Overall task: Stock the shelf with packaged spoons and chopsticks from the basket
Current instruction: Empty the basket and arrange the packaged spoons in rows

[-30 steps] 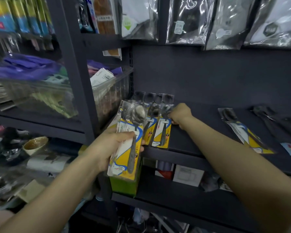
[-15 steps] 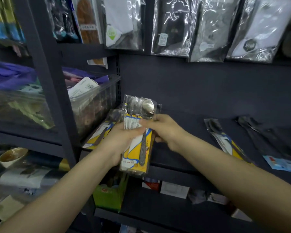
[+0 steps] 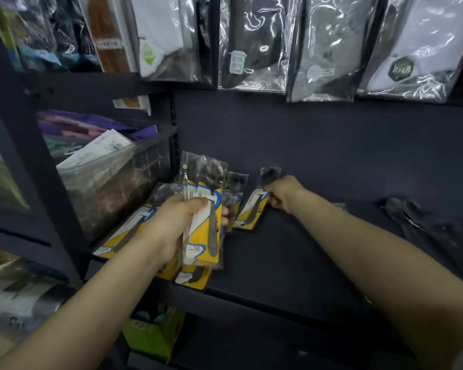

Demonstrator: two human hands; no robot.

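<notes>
My left hand (image 3: pixel 177 225) grips a stack of packaged spoons (image 3: pixel 205 222), yellow-and-white cards in clear sleeves, held upright over the front left of the dark shelf (image 3: pixel 292 263). My right hand (image 3: pixel 284 194) pinches one packaged spoon (image 3: pixel 254 209) and holds it down on the shelf, just right of the stack. More spoon packs lie flat on the shelf: one at the far left (image 3: pixel 129 231), another (image 3: pixel 233 193) behind the stack, and one at the front edge (image 3: pixel 193 280) under my left hand. The basket is out of view.
Dark packaged items (image 3: pixel 425 222) lie on the shelf's right side. Clear bags of socks (image 3: pixel 254 41) hang above. A clear plastic bin (image 3: pixel 112 180) full of goods stands in the bay to the left. A green box (image 3: pixel 153 335) sits on the shelf below.
My right hand took one spoon pack off the stack and carried it right, down onto the shelf. The left hand stayed holding the stack.
</notes>
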